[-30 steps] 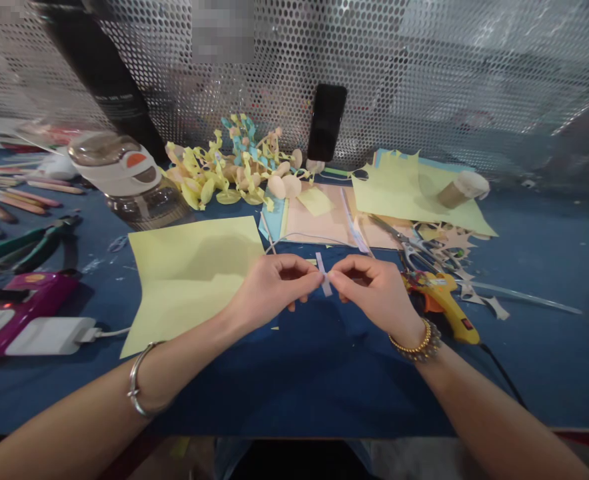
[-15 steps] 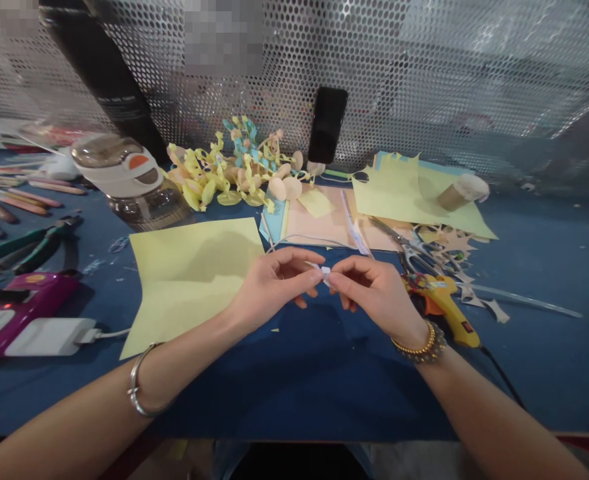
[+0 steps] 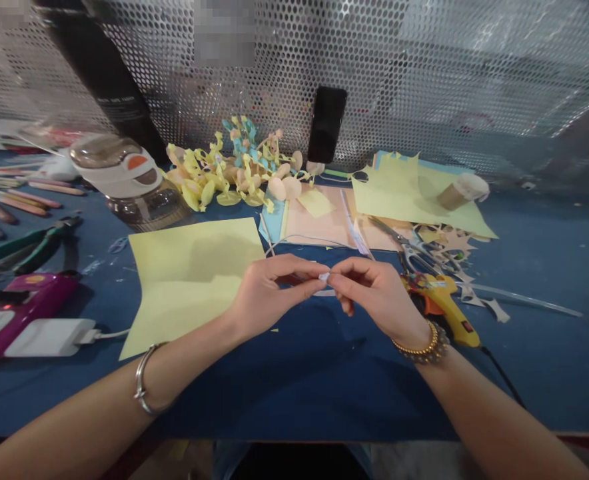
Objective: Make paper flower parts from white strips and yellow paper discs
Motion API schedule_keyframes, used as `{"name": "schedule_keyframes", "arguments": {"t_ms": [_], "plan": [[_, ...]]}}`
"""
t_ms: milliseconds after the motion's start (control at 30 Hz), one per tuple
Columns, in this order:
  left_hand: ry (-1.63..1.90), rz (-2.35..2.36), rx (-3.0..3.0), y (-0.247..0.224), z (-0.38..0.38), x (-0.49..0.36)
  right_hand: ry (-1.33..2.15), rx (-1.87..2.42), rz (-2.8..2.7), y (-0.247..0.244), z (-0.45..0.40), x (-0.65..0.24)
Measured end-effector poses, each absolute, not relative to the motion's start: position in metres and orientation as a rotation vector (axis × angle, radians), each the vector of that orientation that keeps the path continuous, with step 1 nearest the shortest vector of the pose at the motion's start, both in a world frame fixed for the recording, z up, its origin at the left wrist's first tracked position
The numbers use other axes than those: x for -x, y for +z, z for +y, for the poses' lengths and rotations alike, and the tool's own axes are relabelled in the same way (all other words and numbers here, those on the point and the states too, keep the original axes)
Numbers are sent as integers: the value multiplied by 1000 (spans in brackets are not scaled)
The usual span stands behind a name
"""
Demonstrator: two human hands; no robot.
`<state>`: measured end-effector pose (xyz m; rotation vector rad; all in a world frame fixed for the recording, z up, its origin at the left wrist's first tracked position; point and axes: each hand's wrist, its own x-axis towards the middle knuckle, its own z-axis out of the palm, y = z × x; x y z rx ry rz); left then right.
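Over the blue tabletop (image 3: pixel 294 383), just below the paper stacks, both hands are together: the left hand (image 3: pixel 274 295) and right hand (image 3: pixel 377 291) meet at the fingertips, clamped on a small folded paper strip (image 3: pixel 324 276), pale lilac-white. Versus one second back, the strip no longer shows as a long flat piece between the hands; only a short folded bit shows at the pinch, the rest mostly hidden by the fingers. Versus half a second back, the pinch sits slightly lower over the tabletop. Yellow paper sheet (image 3: pixel 189 287) lies just left of the left hand. A yellow-and-orange hot glue gun (image 3: pixel 442 310) lies just right of the right hand, with steel scissors (image 3: pixel 409 252) beyond it. Paper curls (image 3: pixel 229 170) are piled further ahead, against a perforated metal screen (image 3: pixel 424 80). Layout of these looks unchanged.
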<state>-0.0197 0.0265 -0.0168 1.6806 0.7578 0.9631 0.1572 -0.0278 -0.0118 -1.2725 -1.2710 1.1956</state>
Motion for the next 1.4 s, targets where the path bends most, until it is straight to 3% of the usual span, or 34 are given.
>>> {"name": "schedule_keyframes", "arguments": {"t_ms": [333, 867, 1400], "plan": [[764, 734, -1292, -19, 33, 20, 1059, 1367, -1323, -11, -26, -156], [688, 789, -1244, -19, 28, 16, 1164, 1332, -1307, -13, -27, -159], [966, 776, -1683, -18, 22, 18, 1243, 1279, -1244, -15, -26, -161]]}}
